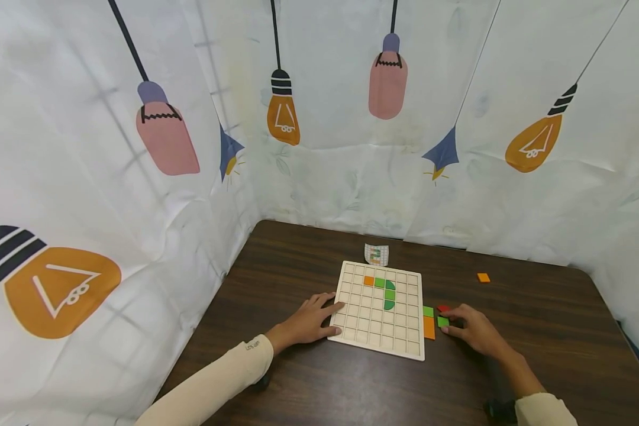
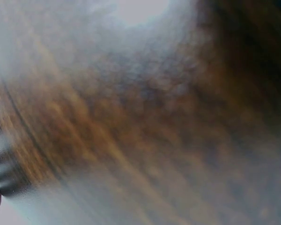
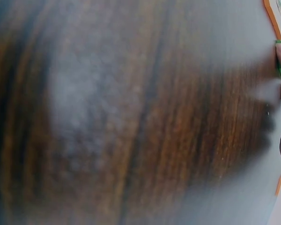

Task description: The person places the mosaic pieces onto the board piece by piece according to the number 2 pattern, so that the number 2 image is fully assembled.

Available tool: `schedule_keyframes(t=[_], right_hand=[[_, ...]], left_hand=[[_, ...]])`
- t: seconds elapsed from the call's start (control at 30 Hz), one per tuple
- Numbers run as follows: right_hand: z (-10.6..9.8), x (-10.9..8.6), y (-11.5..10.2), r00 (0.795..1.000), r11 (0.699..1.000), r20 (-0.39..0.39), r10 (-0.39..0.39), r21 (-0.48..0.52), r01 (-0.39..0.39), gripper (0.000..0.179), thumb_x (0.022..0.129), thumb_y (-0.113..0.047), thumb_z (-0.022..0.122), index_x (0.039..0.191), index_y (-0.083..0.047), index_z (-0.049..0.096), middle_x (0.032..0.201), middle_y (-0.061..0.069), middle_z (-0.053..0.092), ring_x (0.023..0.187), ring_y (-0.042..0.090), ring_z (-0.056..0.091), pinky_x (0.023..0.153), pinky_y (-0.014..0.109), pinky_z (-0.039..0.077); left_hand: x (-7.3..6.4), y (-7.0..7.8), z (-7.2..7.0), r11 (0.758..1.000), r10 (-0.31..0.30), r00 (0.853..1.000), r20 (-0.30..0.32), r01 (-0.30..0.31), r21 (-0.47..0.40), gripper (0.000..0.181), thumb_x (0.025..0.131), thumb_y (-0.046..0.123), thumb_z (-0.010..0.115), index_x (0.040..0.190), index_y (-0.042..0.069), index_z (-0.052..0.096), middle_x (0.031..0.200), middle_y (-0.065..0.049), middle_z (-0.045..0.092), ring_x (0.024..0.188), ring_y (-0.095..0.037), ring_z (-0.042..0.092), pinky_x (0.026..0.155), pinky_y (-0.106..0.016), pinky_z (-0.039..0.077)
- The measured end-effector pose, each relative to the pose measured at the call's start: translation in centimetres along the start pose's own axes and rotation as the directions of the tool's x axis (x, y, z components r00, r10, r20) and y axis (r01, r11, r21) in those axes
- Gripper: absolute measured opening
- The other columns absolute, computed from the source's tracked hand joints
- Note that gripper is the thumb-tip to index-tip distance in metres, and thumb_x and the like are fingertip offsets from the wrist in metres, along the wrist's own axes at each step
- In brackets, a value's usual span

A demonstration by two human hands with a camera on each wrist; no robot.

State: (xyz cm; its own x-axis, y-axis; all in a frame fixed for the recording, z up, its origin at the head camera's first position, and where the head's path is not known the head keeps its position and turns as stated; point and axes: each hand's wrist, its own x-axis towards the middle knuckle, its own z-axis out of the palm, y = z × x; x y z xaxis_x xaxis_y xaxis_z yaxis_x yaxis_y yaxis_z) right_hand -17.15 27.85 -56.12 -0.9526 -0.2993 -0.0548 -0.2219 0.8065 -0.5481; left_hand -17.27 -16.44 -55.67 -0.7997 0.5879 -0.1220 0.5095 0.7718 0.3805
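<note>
A cream gridded board (image 1: 357, 319) lies on the dark wooden table. In its upper cells sit an orange square (image 1: 369, 281), light green squares (image 1: 380, 283) and darker green rounded pieces (image 1: 389, 305). My left hand (image 1: 310, 319) rests at the board's left edge, fingers spread and fingertips over the rim. To the right of the board, my right hand (image 1: 476, 331) pinches a light green square tile (image 1: 443, 322) between thumb and fingertips; the right wrist view shows this tile (image 3: 279, 63) edge-on. A red tile (image 1: 444, 308) lies just beyond, partly hidden by the fingers.
Light green (image 1: 428, 311) and orange tiles (image 1: 429, 327) lie along the board's right edge. A lone orange tile (image 1: 483, 277) is farther back on the right. Behind the board lies a small printed pattern card (image 1: 376, 255). Patterned white cloth (image 1: 330, 177) hangs beyond the table.
</note>
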Motion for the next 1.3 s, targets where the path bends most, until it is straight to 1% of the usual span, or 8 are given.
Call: schedule_keyframes(t=[0.17, 0.23, 0.47, 0.67, 0.93, 1.03, 1.17, 1.3], right_hand=[[0.09, 0.07, -0.02, 1.0, 1.0, -0.012, -0.001, -0.015, 0.001, 0.03, 0.087, -0.028, 0.079, 0.112, -0.013, 0.075, 0.103, 0.003, 0.063, 0.087, 0.014, 0.053, 0.071, 0.028, 0.042], [0.16, 0.08, -0.02, 1.0, 1.0, -0.021, -0.02, -0.02, 0.02, 0.028, 0.088, -0.026, 0.079, 0.111, -0.012, 0.074, 0.105, 0.004, 0.063, 0.087, 0.014, 0.052, 0.071, 0.028, 0.042], [0.24, 0.04, -0.15, 0.998, 0.998, -0.044, -0.051, -0.021, 0.051, 0.025, 0.087, -0.019, 0.079, 0.11, -0.013, 0.072, 0.109, 0.004, 0.066, 0.08, 0.009, 0.049, 0.066, 0.024, 0.041], [0.22, 0.08, -0.13, 1.0, 1.0, -0.016, -0.02, 0.012, 0.02, 0.022, 0.088, -0.02, 0.079, 0.107, -0.015, 0.07, 0.099, -0.002, 0.064, 0.081, 0.009, 0.051, 0.066, 0.024, 0.041], [0.22, 0.16, 0.17, 0.999, 0.997, -0.021, -0.038, 0.067, 0.04, 0.016, 0.09, -0.019, 0.076, 0.104, -0.015, 0.069, 0.089, -0.004, 0.059, 0.074, 0.004, 0.047, 0.061, 0.024, 0.038], [0.14, 0.15, 0.1, 1.0, 0.996, -0.005, -0.03, 0.079, 0.031, 0.018, 0.091, -0.021, 0.075, 0.106, -0.015, 0.068, 0.088, -0.004, 0.059, 0.071, 0.004, 0.046, 0.059, 0.024, 0.037], [0.06, 0.08, 0.08, 1.0, 0.995, 0.017, -0.019, 0.095, 0.017, 0.027, 0.093, -0.022, 0.074, 0.118, -0.014, 0.068, 0.088, -0.003, 0.058, 0.065, 0.005, 0.044, 0.056, 0.024, 0.036], [0.01, 0.12, 0.04, 0.999, 0.997, 0.036, 0.0, 0.077, -0.003, 0.032, 0.096, -0.026, 0.07, 0.124, -0.013, 0.068, 0.089, -0.002, 0.058, 0.068, 0.007, 0.046, 0.058, 0.025, 0.036]], left_hand=[[0.03, -0.05, 0.06, 1.0, -0.003, 1.0, -0.001, 0.003, -0.001, 0.068, 0.099, 0.056, 0.055, 0.157, 0.027, 0.037, 0.164, -0.01, 0.027, 0.148, -0.032, 0.029, 0.113, -0.061, 0.031], [0.04, -0.07, 0.09, 1.0, -0.003, 1.0, -0.002, 0.003, -0.003, 0.068, 0.099, 0.056, 0.055, 0.157, 0.026, 0.037, 0.164, -0.01, 0.027, 0.148, -0.033, 0.029, 0.113, -0.061, 0.031], [-0.01, -0.05, 0.05, 1.0, -0.008, 1.0, 0.002, 0.008, -0.005, 0.068, 0.099, 0.056, 0.055, 0.157, 0.027, 0.037, 0.164, -0.01, 0.027, 0.149, -0.033, 0.029, 0.113, -0.061, 0.031], [-0.04, 0.04, 0.04, 1.0, -0.004, 1.0, -0.001, 0.004, -0.006, 0.068, 0.099, 0.056, 0.055, 0.157, 0.026, 0.037, 0.164, -0.01, 0.027, 0.149, -0.033, 0.029, 0.113, -0.061, 0.031], [0.0, 0.0, 0.03, 1.0, -0.005, 1.0, -0.006, 0.005, -0.005, 0.068, 0.098, 0.056, 0.056, 0.157, 0.026, 0.038, 0.164, -0.01, 0.027, 0.148, -0.033, 0.029, 0.114, -0.06, 0.031], [0.0, -0.05, 0.08, 1.0, -0.005, 1.0, -0.002, 0.005, -0.001, 0.069, 0.098, 0.057, 0.055, 0.157, 0.027, 0.037, 0.164, -0.01, 0.027, 0.148, -0.032, 0.029, 0.114, -0.06, 0.031], [0.0, -0.09, 0.08, 1.0, -0.004, 1.0, -0.001, 0.004, -0.006, 0.069, 0.098, 0.057, 0.055, 0.157, 0.027, 0.037, 0.164, -0.01, 0.027, 0.148, -0.032, 0.029, 0.114, -0.06, 0.031], [0.01, -0.1, 0.08, 1.0, -0.004, 1.0, -0.002, 0.004, -0.011, 0.069, 0.098, 0.057, 0.055, 0.157, 0.027, 0.037, 0.164, -0.01, 0.027, 0.148, -0.033, 0.029, 0.114, -0.06, 0.031]])
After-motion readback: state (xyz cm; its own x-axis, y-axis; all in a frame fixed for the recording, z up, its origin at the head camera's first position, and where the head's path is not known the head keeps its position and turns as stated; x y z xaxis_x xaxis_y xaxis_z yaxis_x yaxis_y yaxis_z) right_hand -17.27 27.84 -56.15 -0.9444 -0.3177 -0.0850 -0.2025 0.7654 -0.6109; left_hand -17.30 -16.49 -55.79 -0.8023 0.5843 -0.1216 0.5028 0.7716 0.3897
